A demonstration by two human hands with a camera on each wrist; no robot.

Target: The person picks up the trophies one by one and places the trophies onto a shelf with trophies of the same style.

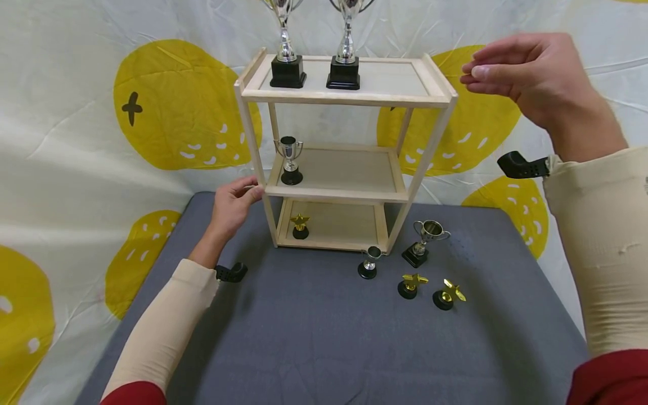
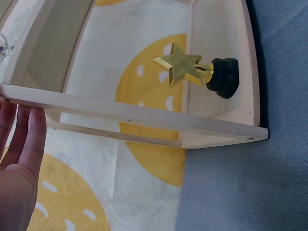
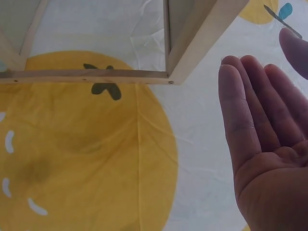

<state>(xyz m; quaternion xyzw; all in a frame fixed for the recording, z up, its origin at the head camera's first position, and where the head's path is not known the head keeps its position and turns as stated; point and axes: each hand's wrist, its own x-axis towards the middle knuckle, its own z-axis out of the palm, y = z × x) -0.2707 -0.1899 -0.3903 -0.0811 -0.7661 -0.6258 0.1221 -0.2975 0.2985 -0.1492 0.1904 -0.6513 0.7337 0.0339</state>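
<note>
Head view, upper centre: a pale wooden three-tier shelf [image 1: 349, 169] stands upright. The right hand [image 1: 541, 79], upper right, is empty with relaxed, lightly bent fingers; the left hand [image 1: 233, 205], left of centre, touches the shelf's post [image 2: 120, 110] with extended fingers.

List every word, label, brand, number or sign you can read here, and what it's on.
None can be read.
Black trophy bases: no legible lettering.
Dark cross-shaped mark on the backdrop: looks like part of the fruit-like print, not writing.
</note>
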